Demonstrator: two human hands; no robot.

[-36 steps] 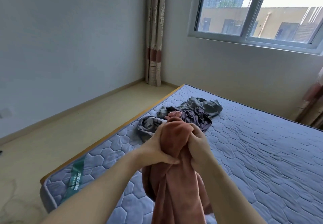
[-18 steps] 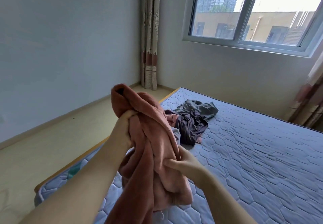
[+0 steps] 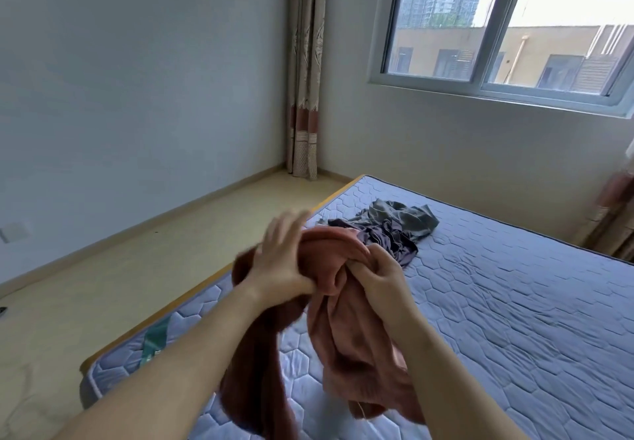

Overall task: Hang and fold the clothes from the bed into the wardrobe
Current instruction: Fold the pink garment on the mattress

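Note:
I hold a rust-pink garment (image 3: 346, 323) in the air over the near left part of the bed (image 3: 514, 319). My right hand (image 3: 377, 278) pinches a fold near its top, fingers curled into the cloth. My left hand (image 3: 279, 261) lies against the garment's left side with its fingers straight and spread, blurred by motion; its thumb presses on the fabric. Part of the garment hangs behind my left forearm. Farther back on the mattress lies a small heap of grey and purple clothes (image 3: 394, 230). No wardrobe is in view.
The bed has a quilted blue-grey mattress and a wooden edge (image 3: 202, 288) on the left. Bare floor (image 3: 113, 285) runs between it and the left wall. A curtain (image 3: 303, 72) hangs in the corner, a window (image 3: 497, 24) on the far wall.
My left hand has come down from its raised grip and spread its fingers against the cloth. My right hand has risen to pinch the garment's top. The garment now hangs lower.

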